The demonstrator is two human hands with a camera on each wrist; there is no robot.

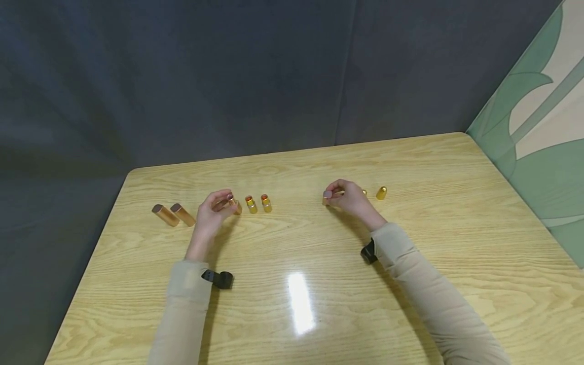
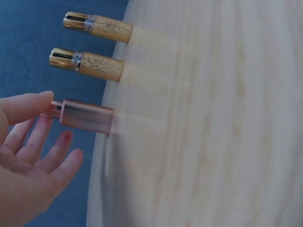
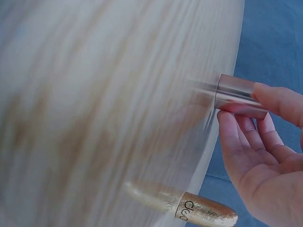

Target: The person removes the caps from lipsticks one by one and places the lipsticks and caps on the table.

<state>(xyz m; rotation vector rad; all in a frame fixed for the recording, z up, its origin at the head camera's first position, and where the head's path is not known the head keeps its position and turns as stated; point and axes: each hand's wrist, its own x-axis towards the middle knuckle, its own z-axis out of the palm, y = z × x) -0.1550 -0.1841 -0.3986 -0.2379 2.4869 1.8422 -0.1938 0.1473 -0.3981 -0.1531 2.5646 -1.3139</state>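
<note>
At the left, my left hand [image 1: 211,210] pinches the top of an uncapped rose-gold lipstick [image 2: 87,116] between thumb and fingertip; its base stands on the table. Beside it stand two uncapped gold lipsticks, one nearer [image 2: 99,65] and one farther [image 2: 110,28], with textured bodies and shiny upper tubes. Over to the right, my right hand [image 1: 350,198] grips a rose-gold lipstick cap [image 3: 240,96] by its sides, its lower end right at the tabletop. Close by stands a rounded gold cap [image 1: 381,193] and, partly hidden behind the hand, another gold cap [image 1: 364,192].
Two closed rose-gold tubes, an outer one [image 1: 166,215] and an inner one [image 1: 183,215], stand left of my left hand. Dark cloth [image 1: 237,81] hangs behind the wooden table [image 1: 274,253]. A leaf-patterned panel [image 1: 547,152] borders the right side.
</note>
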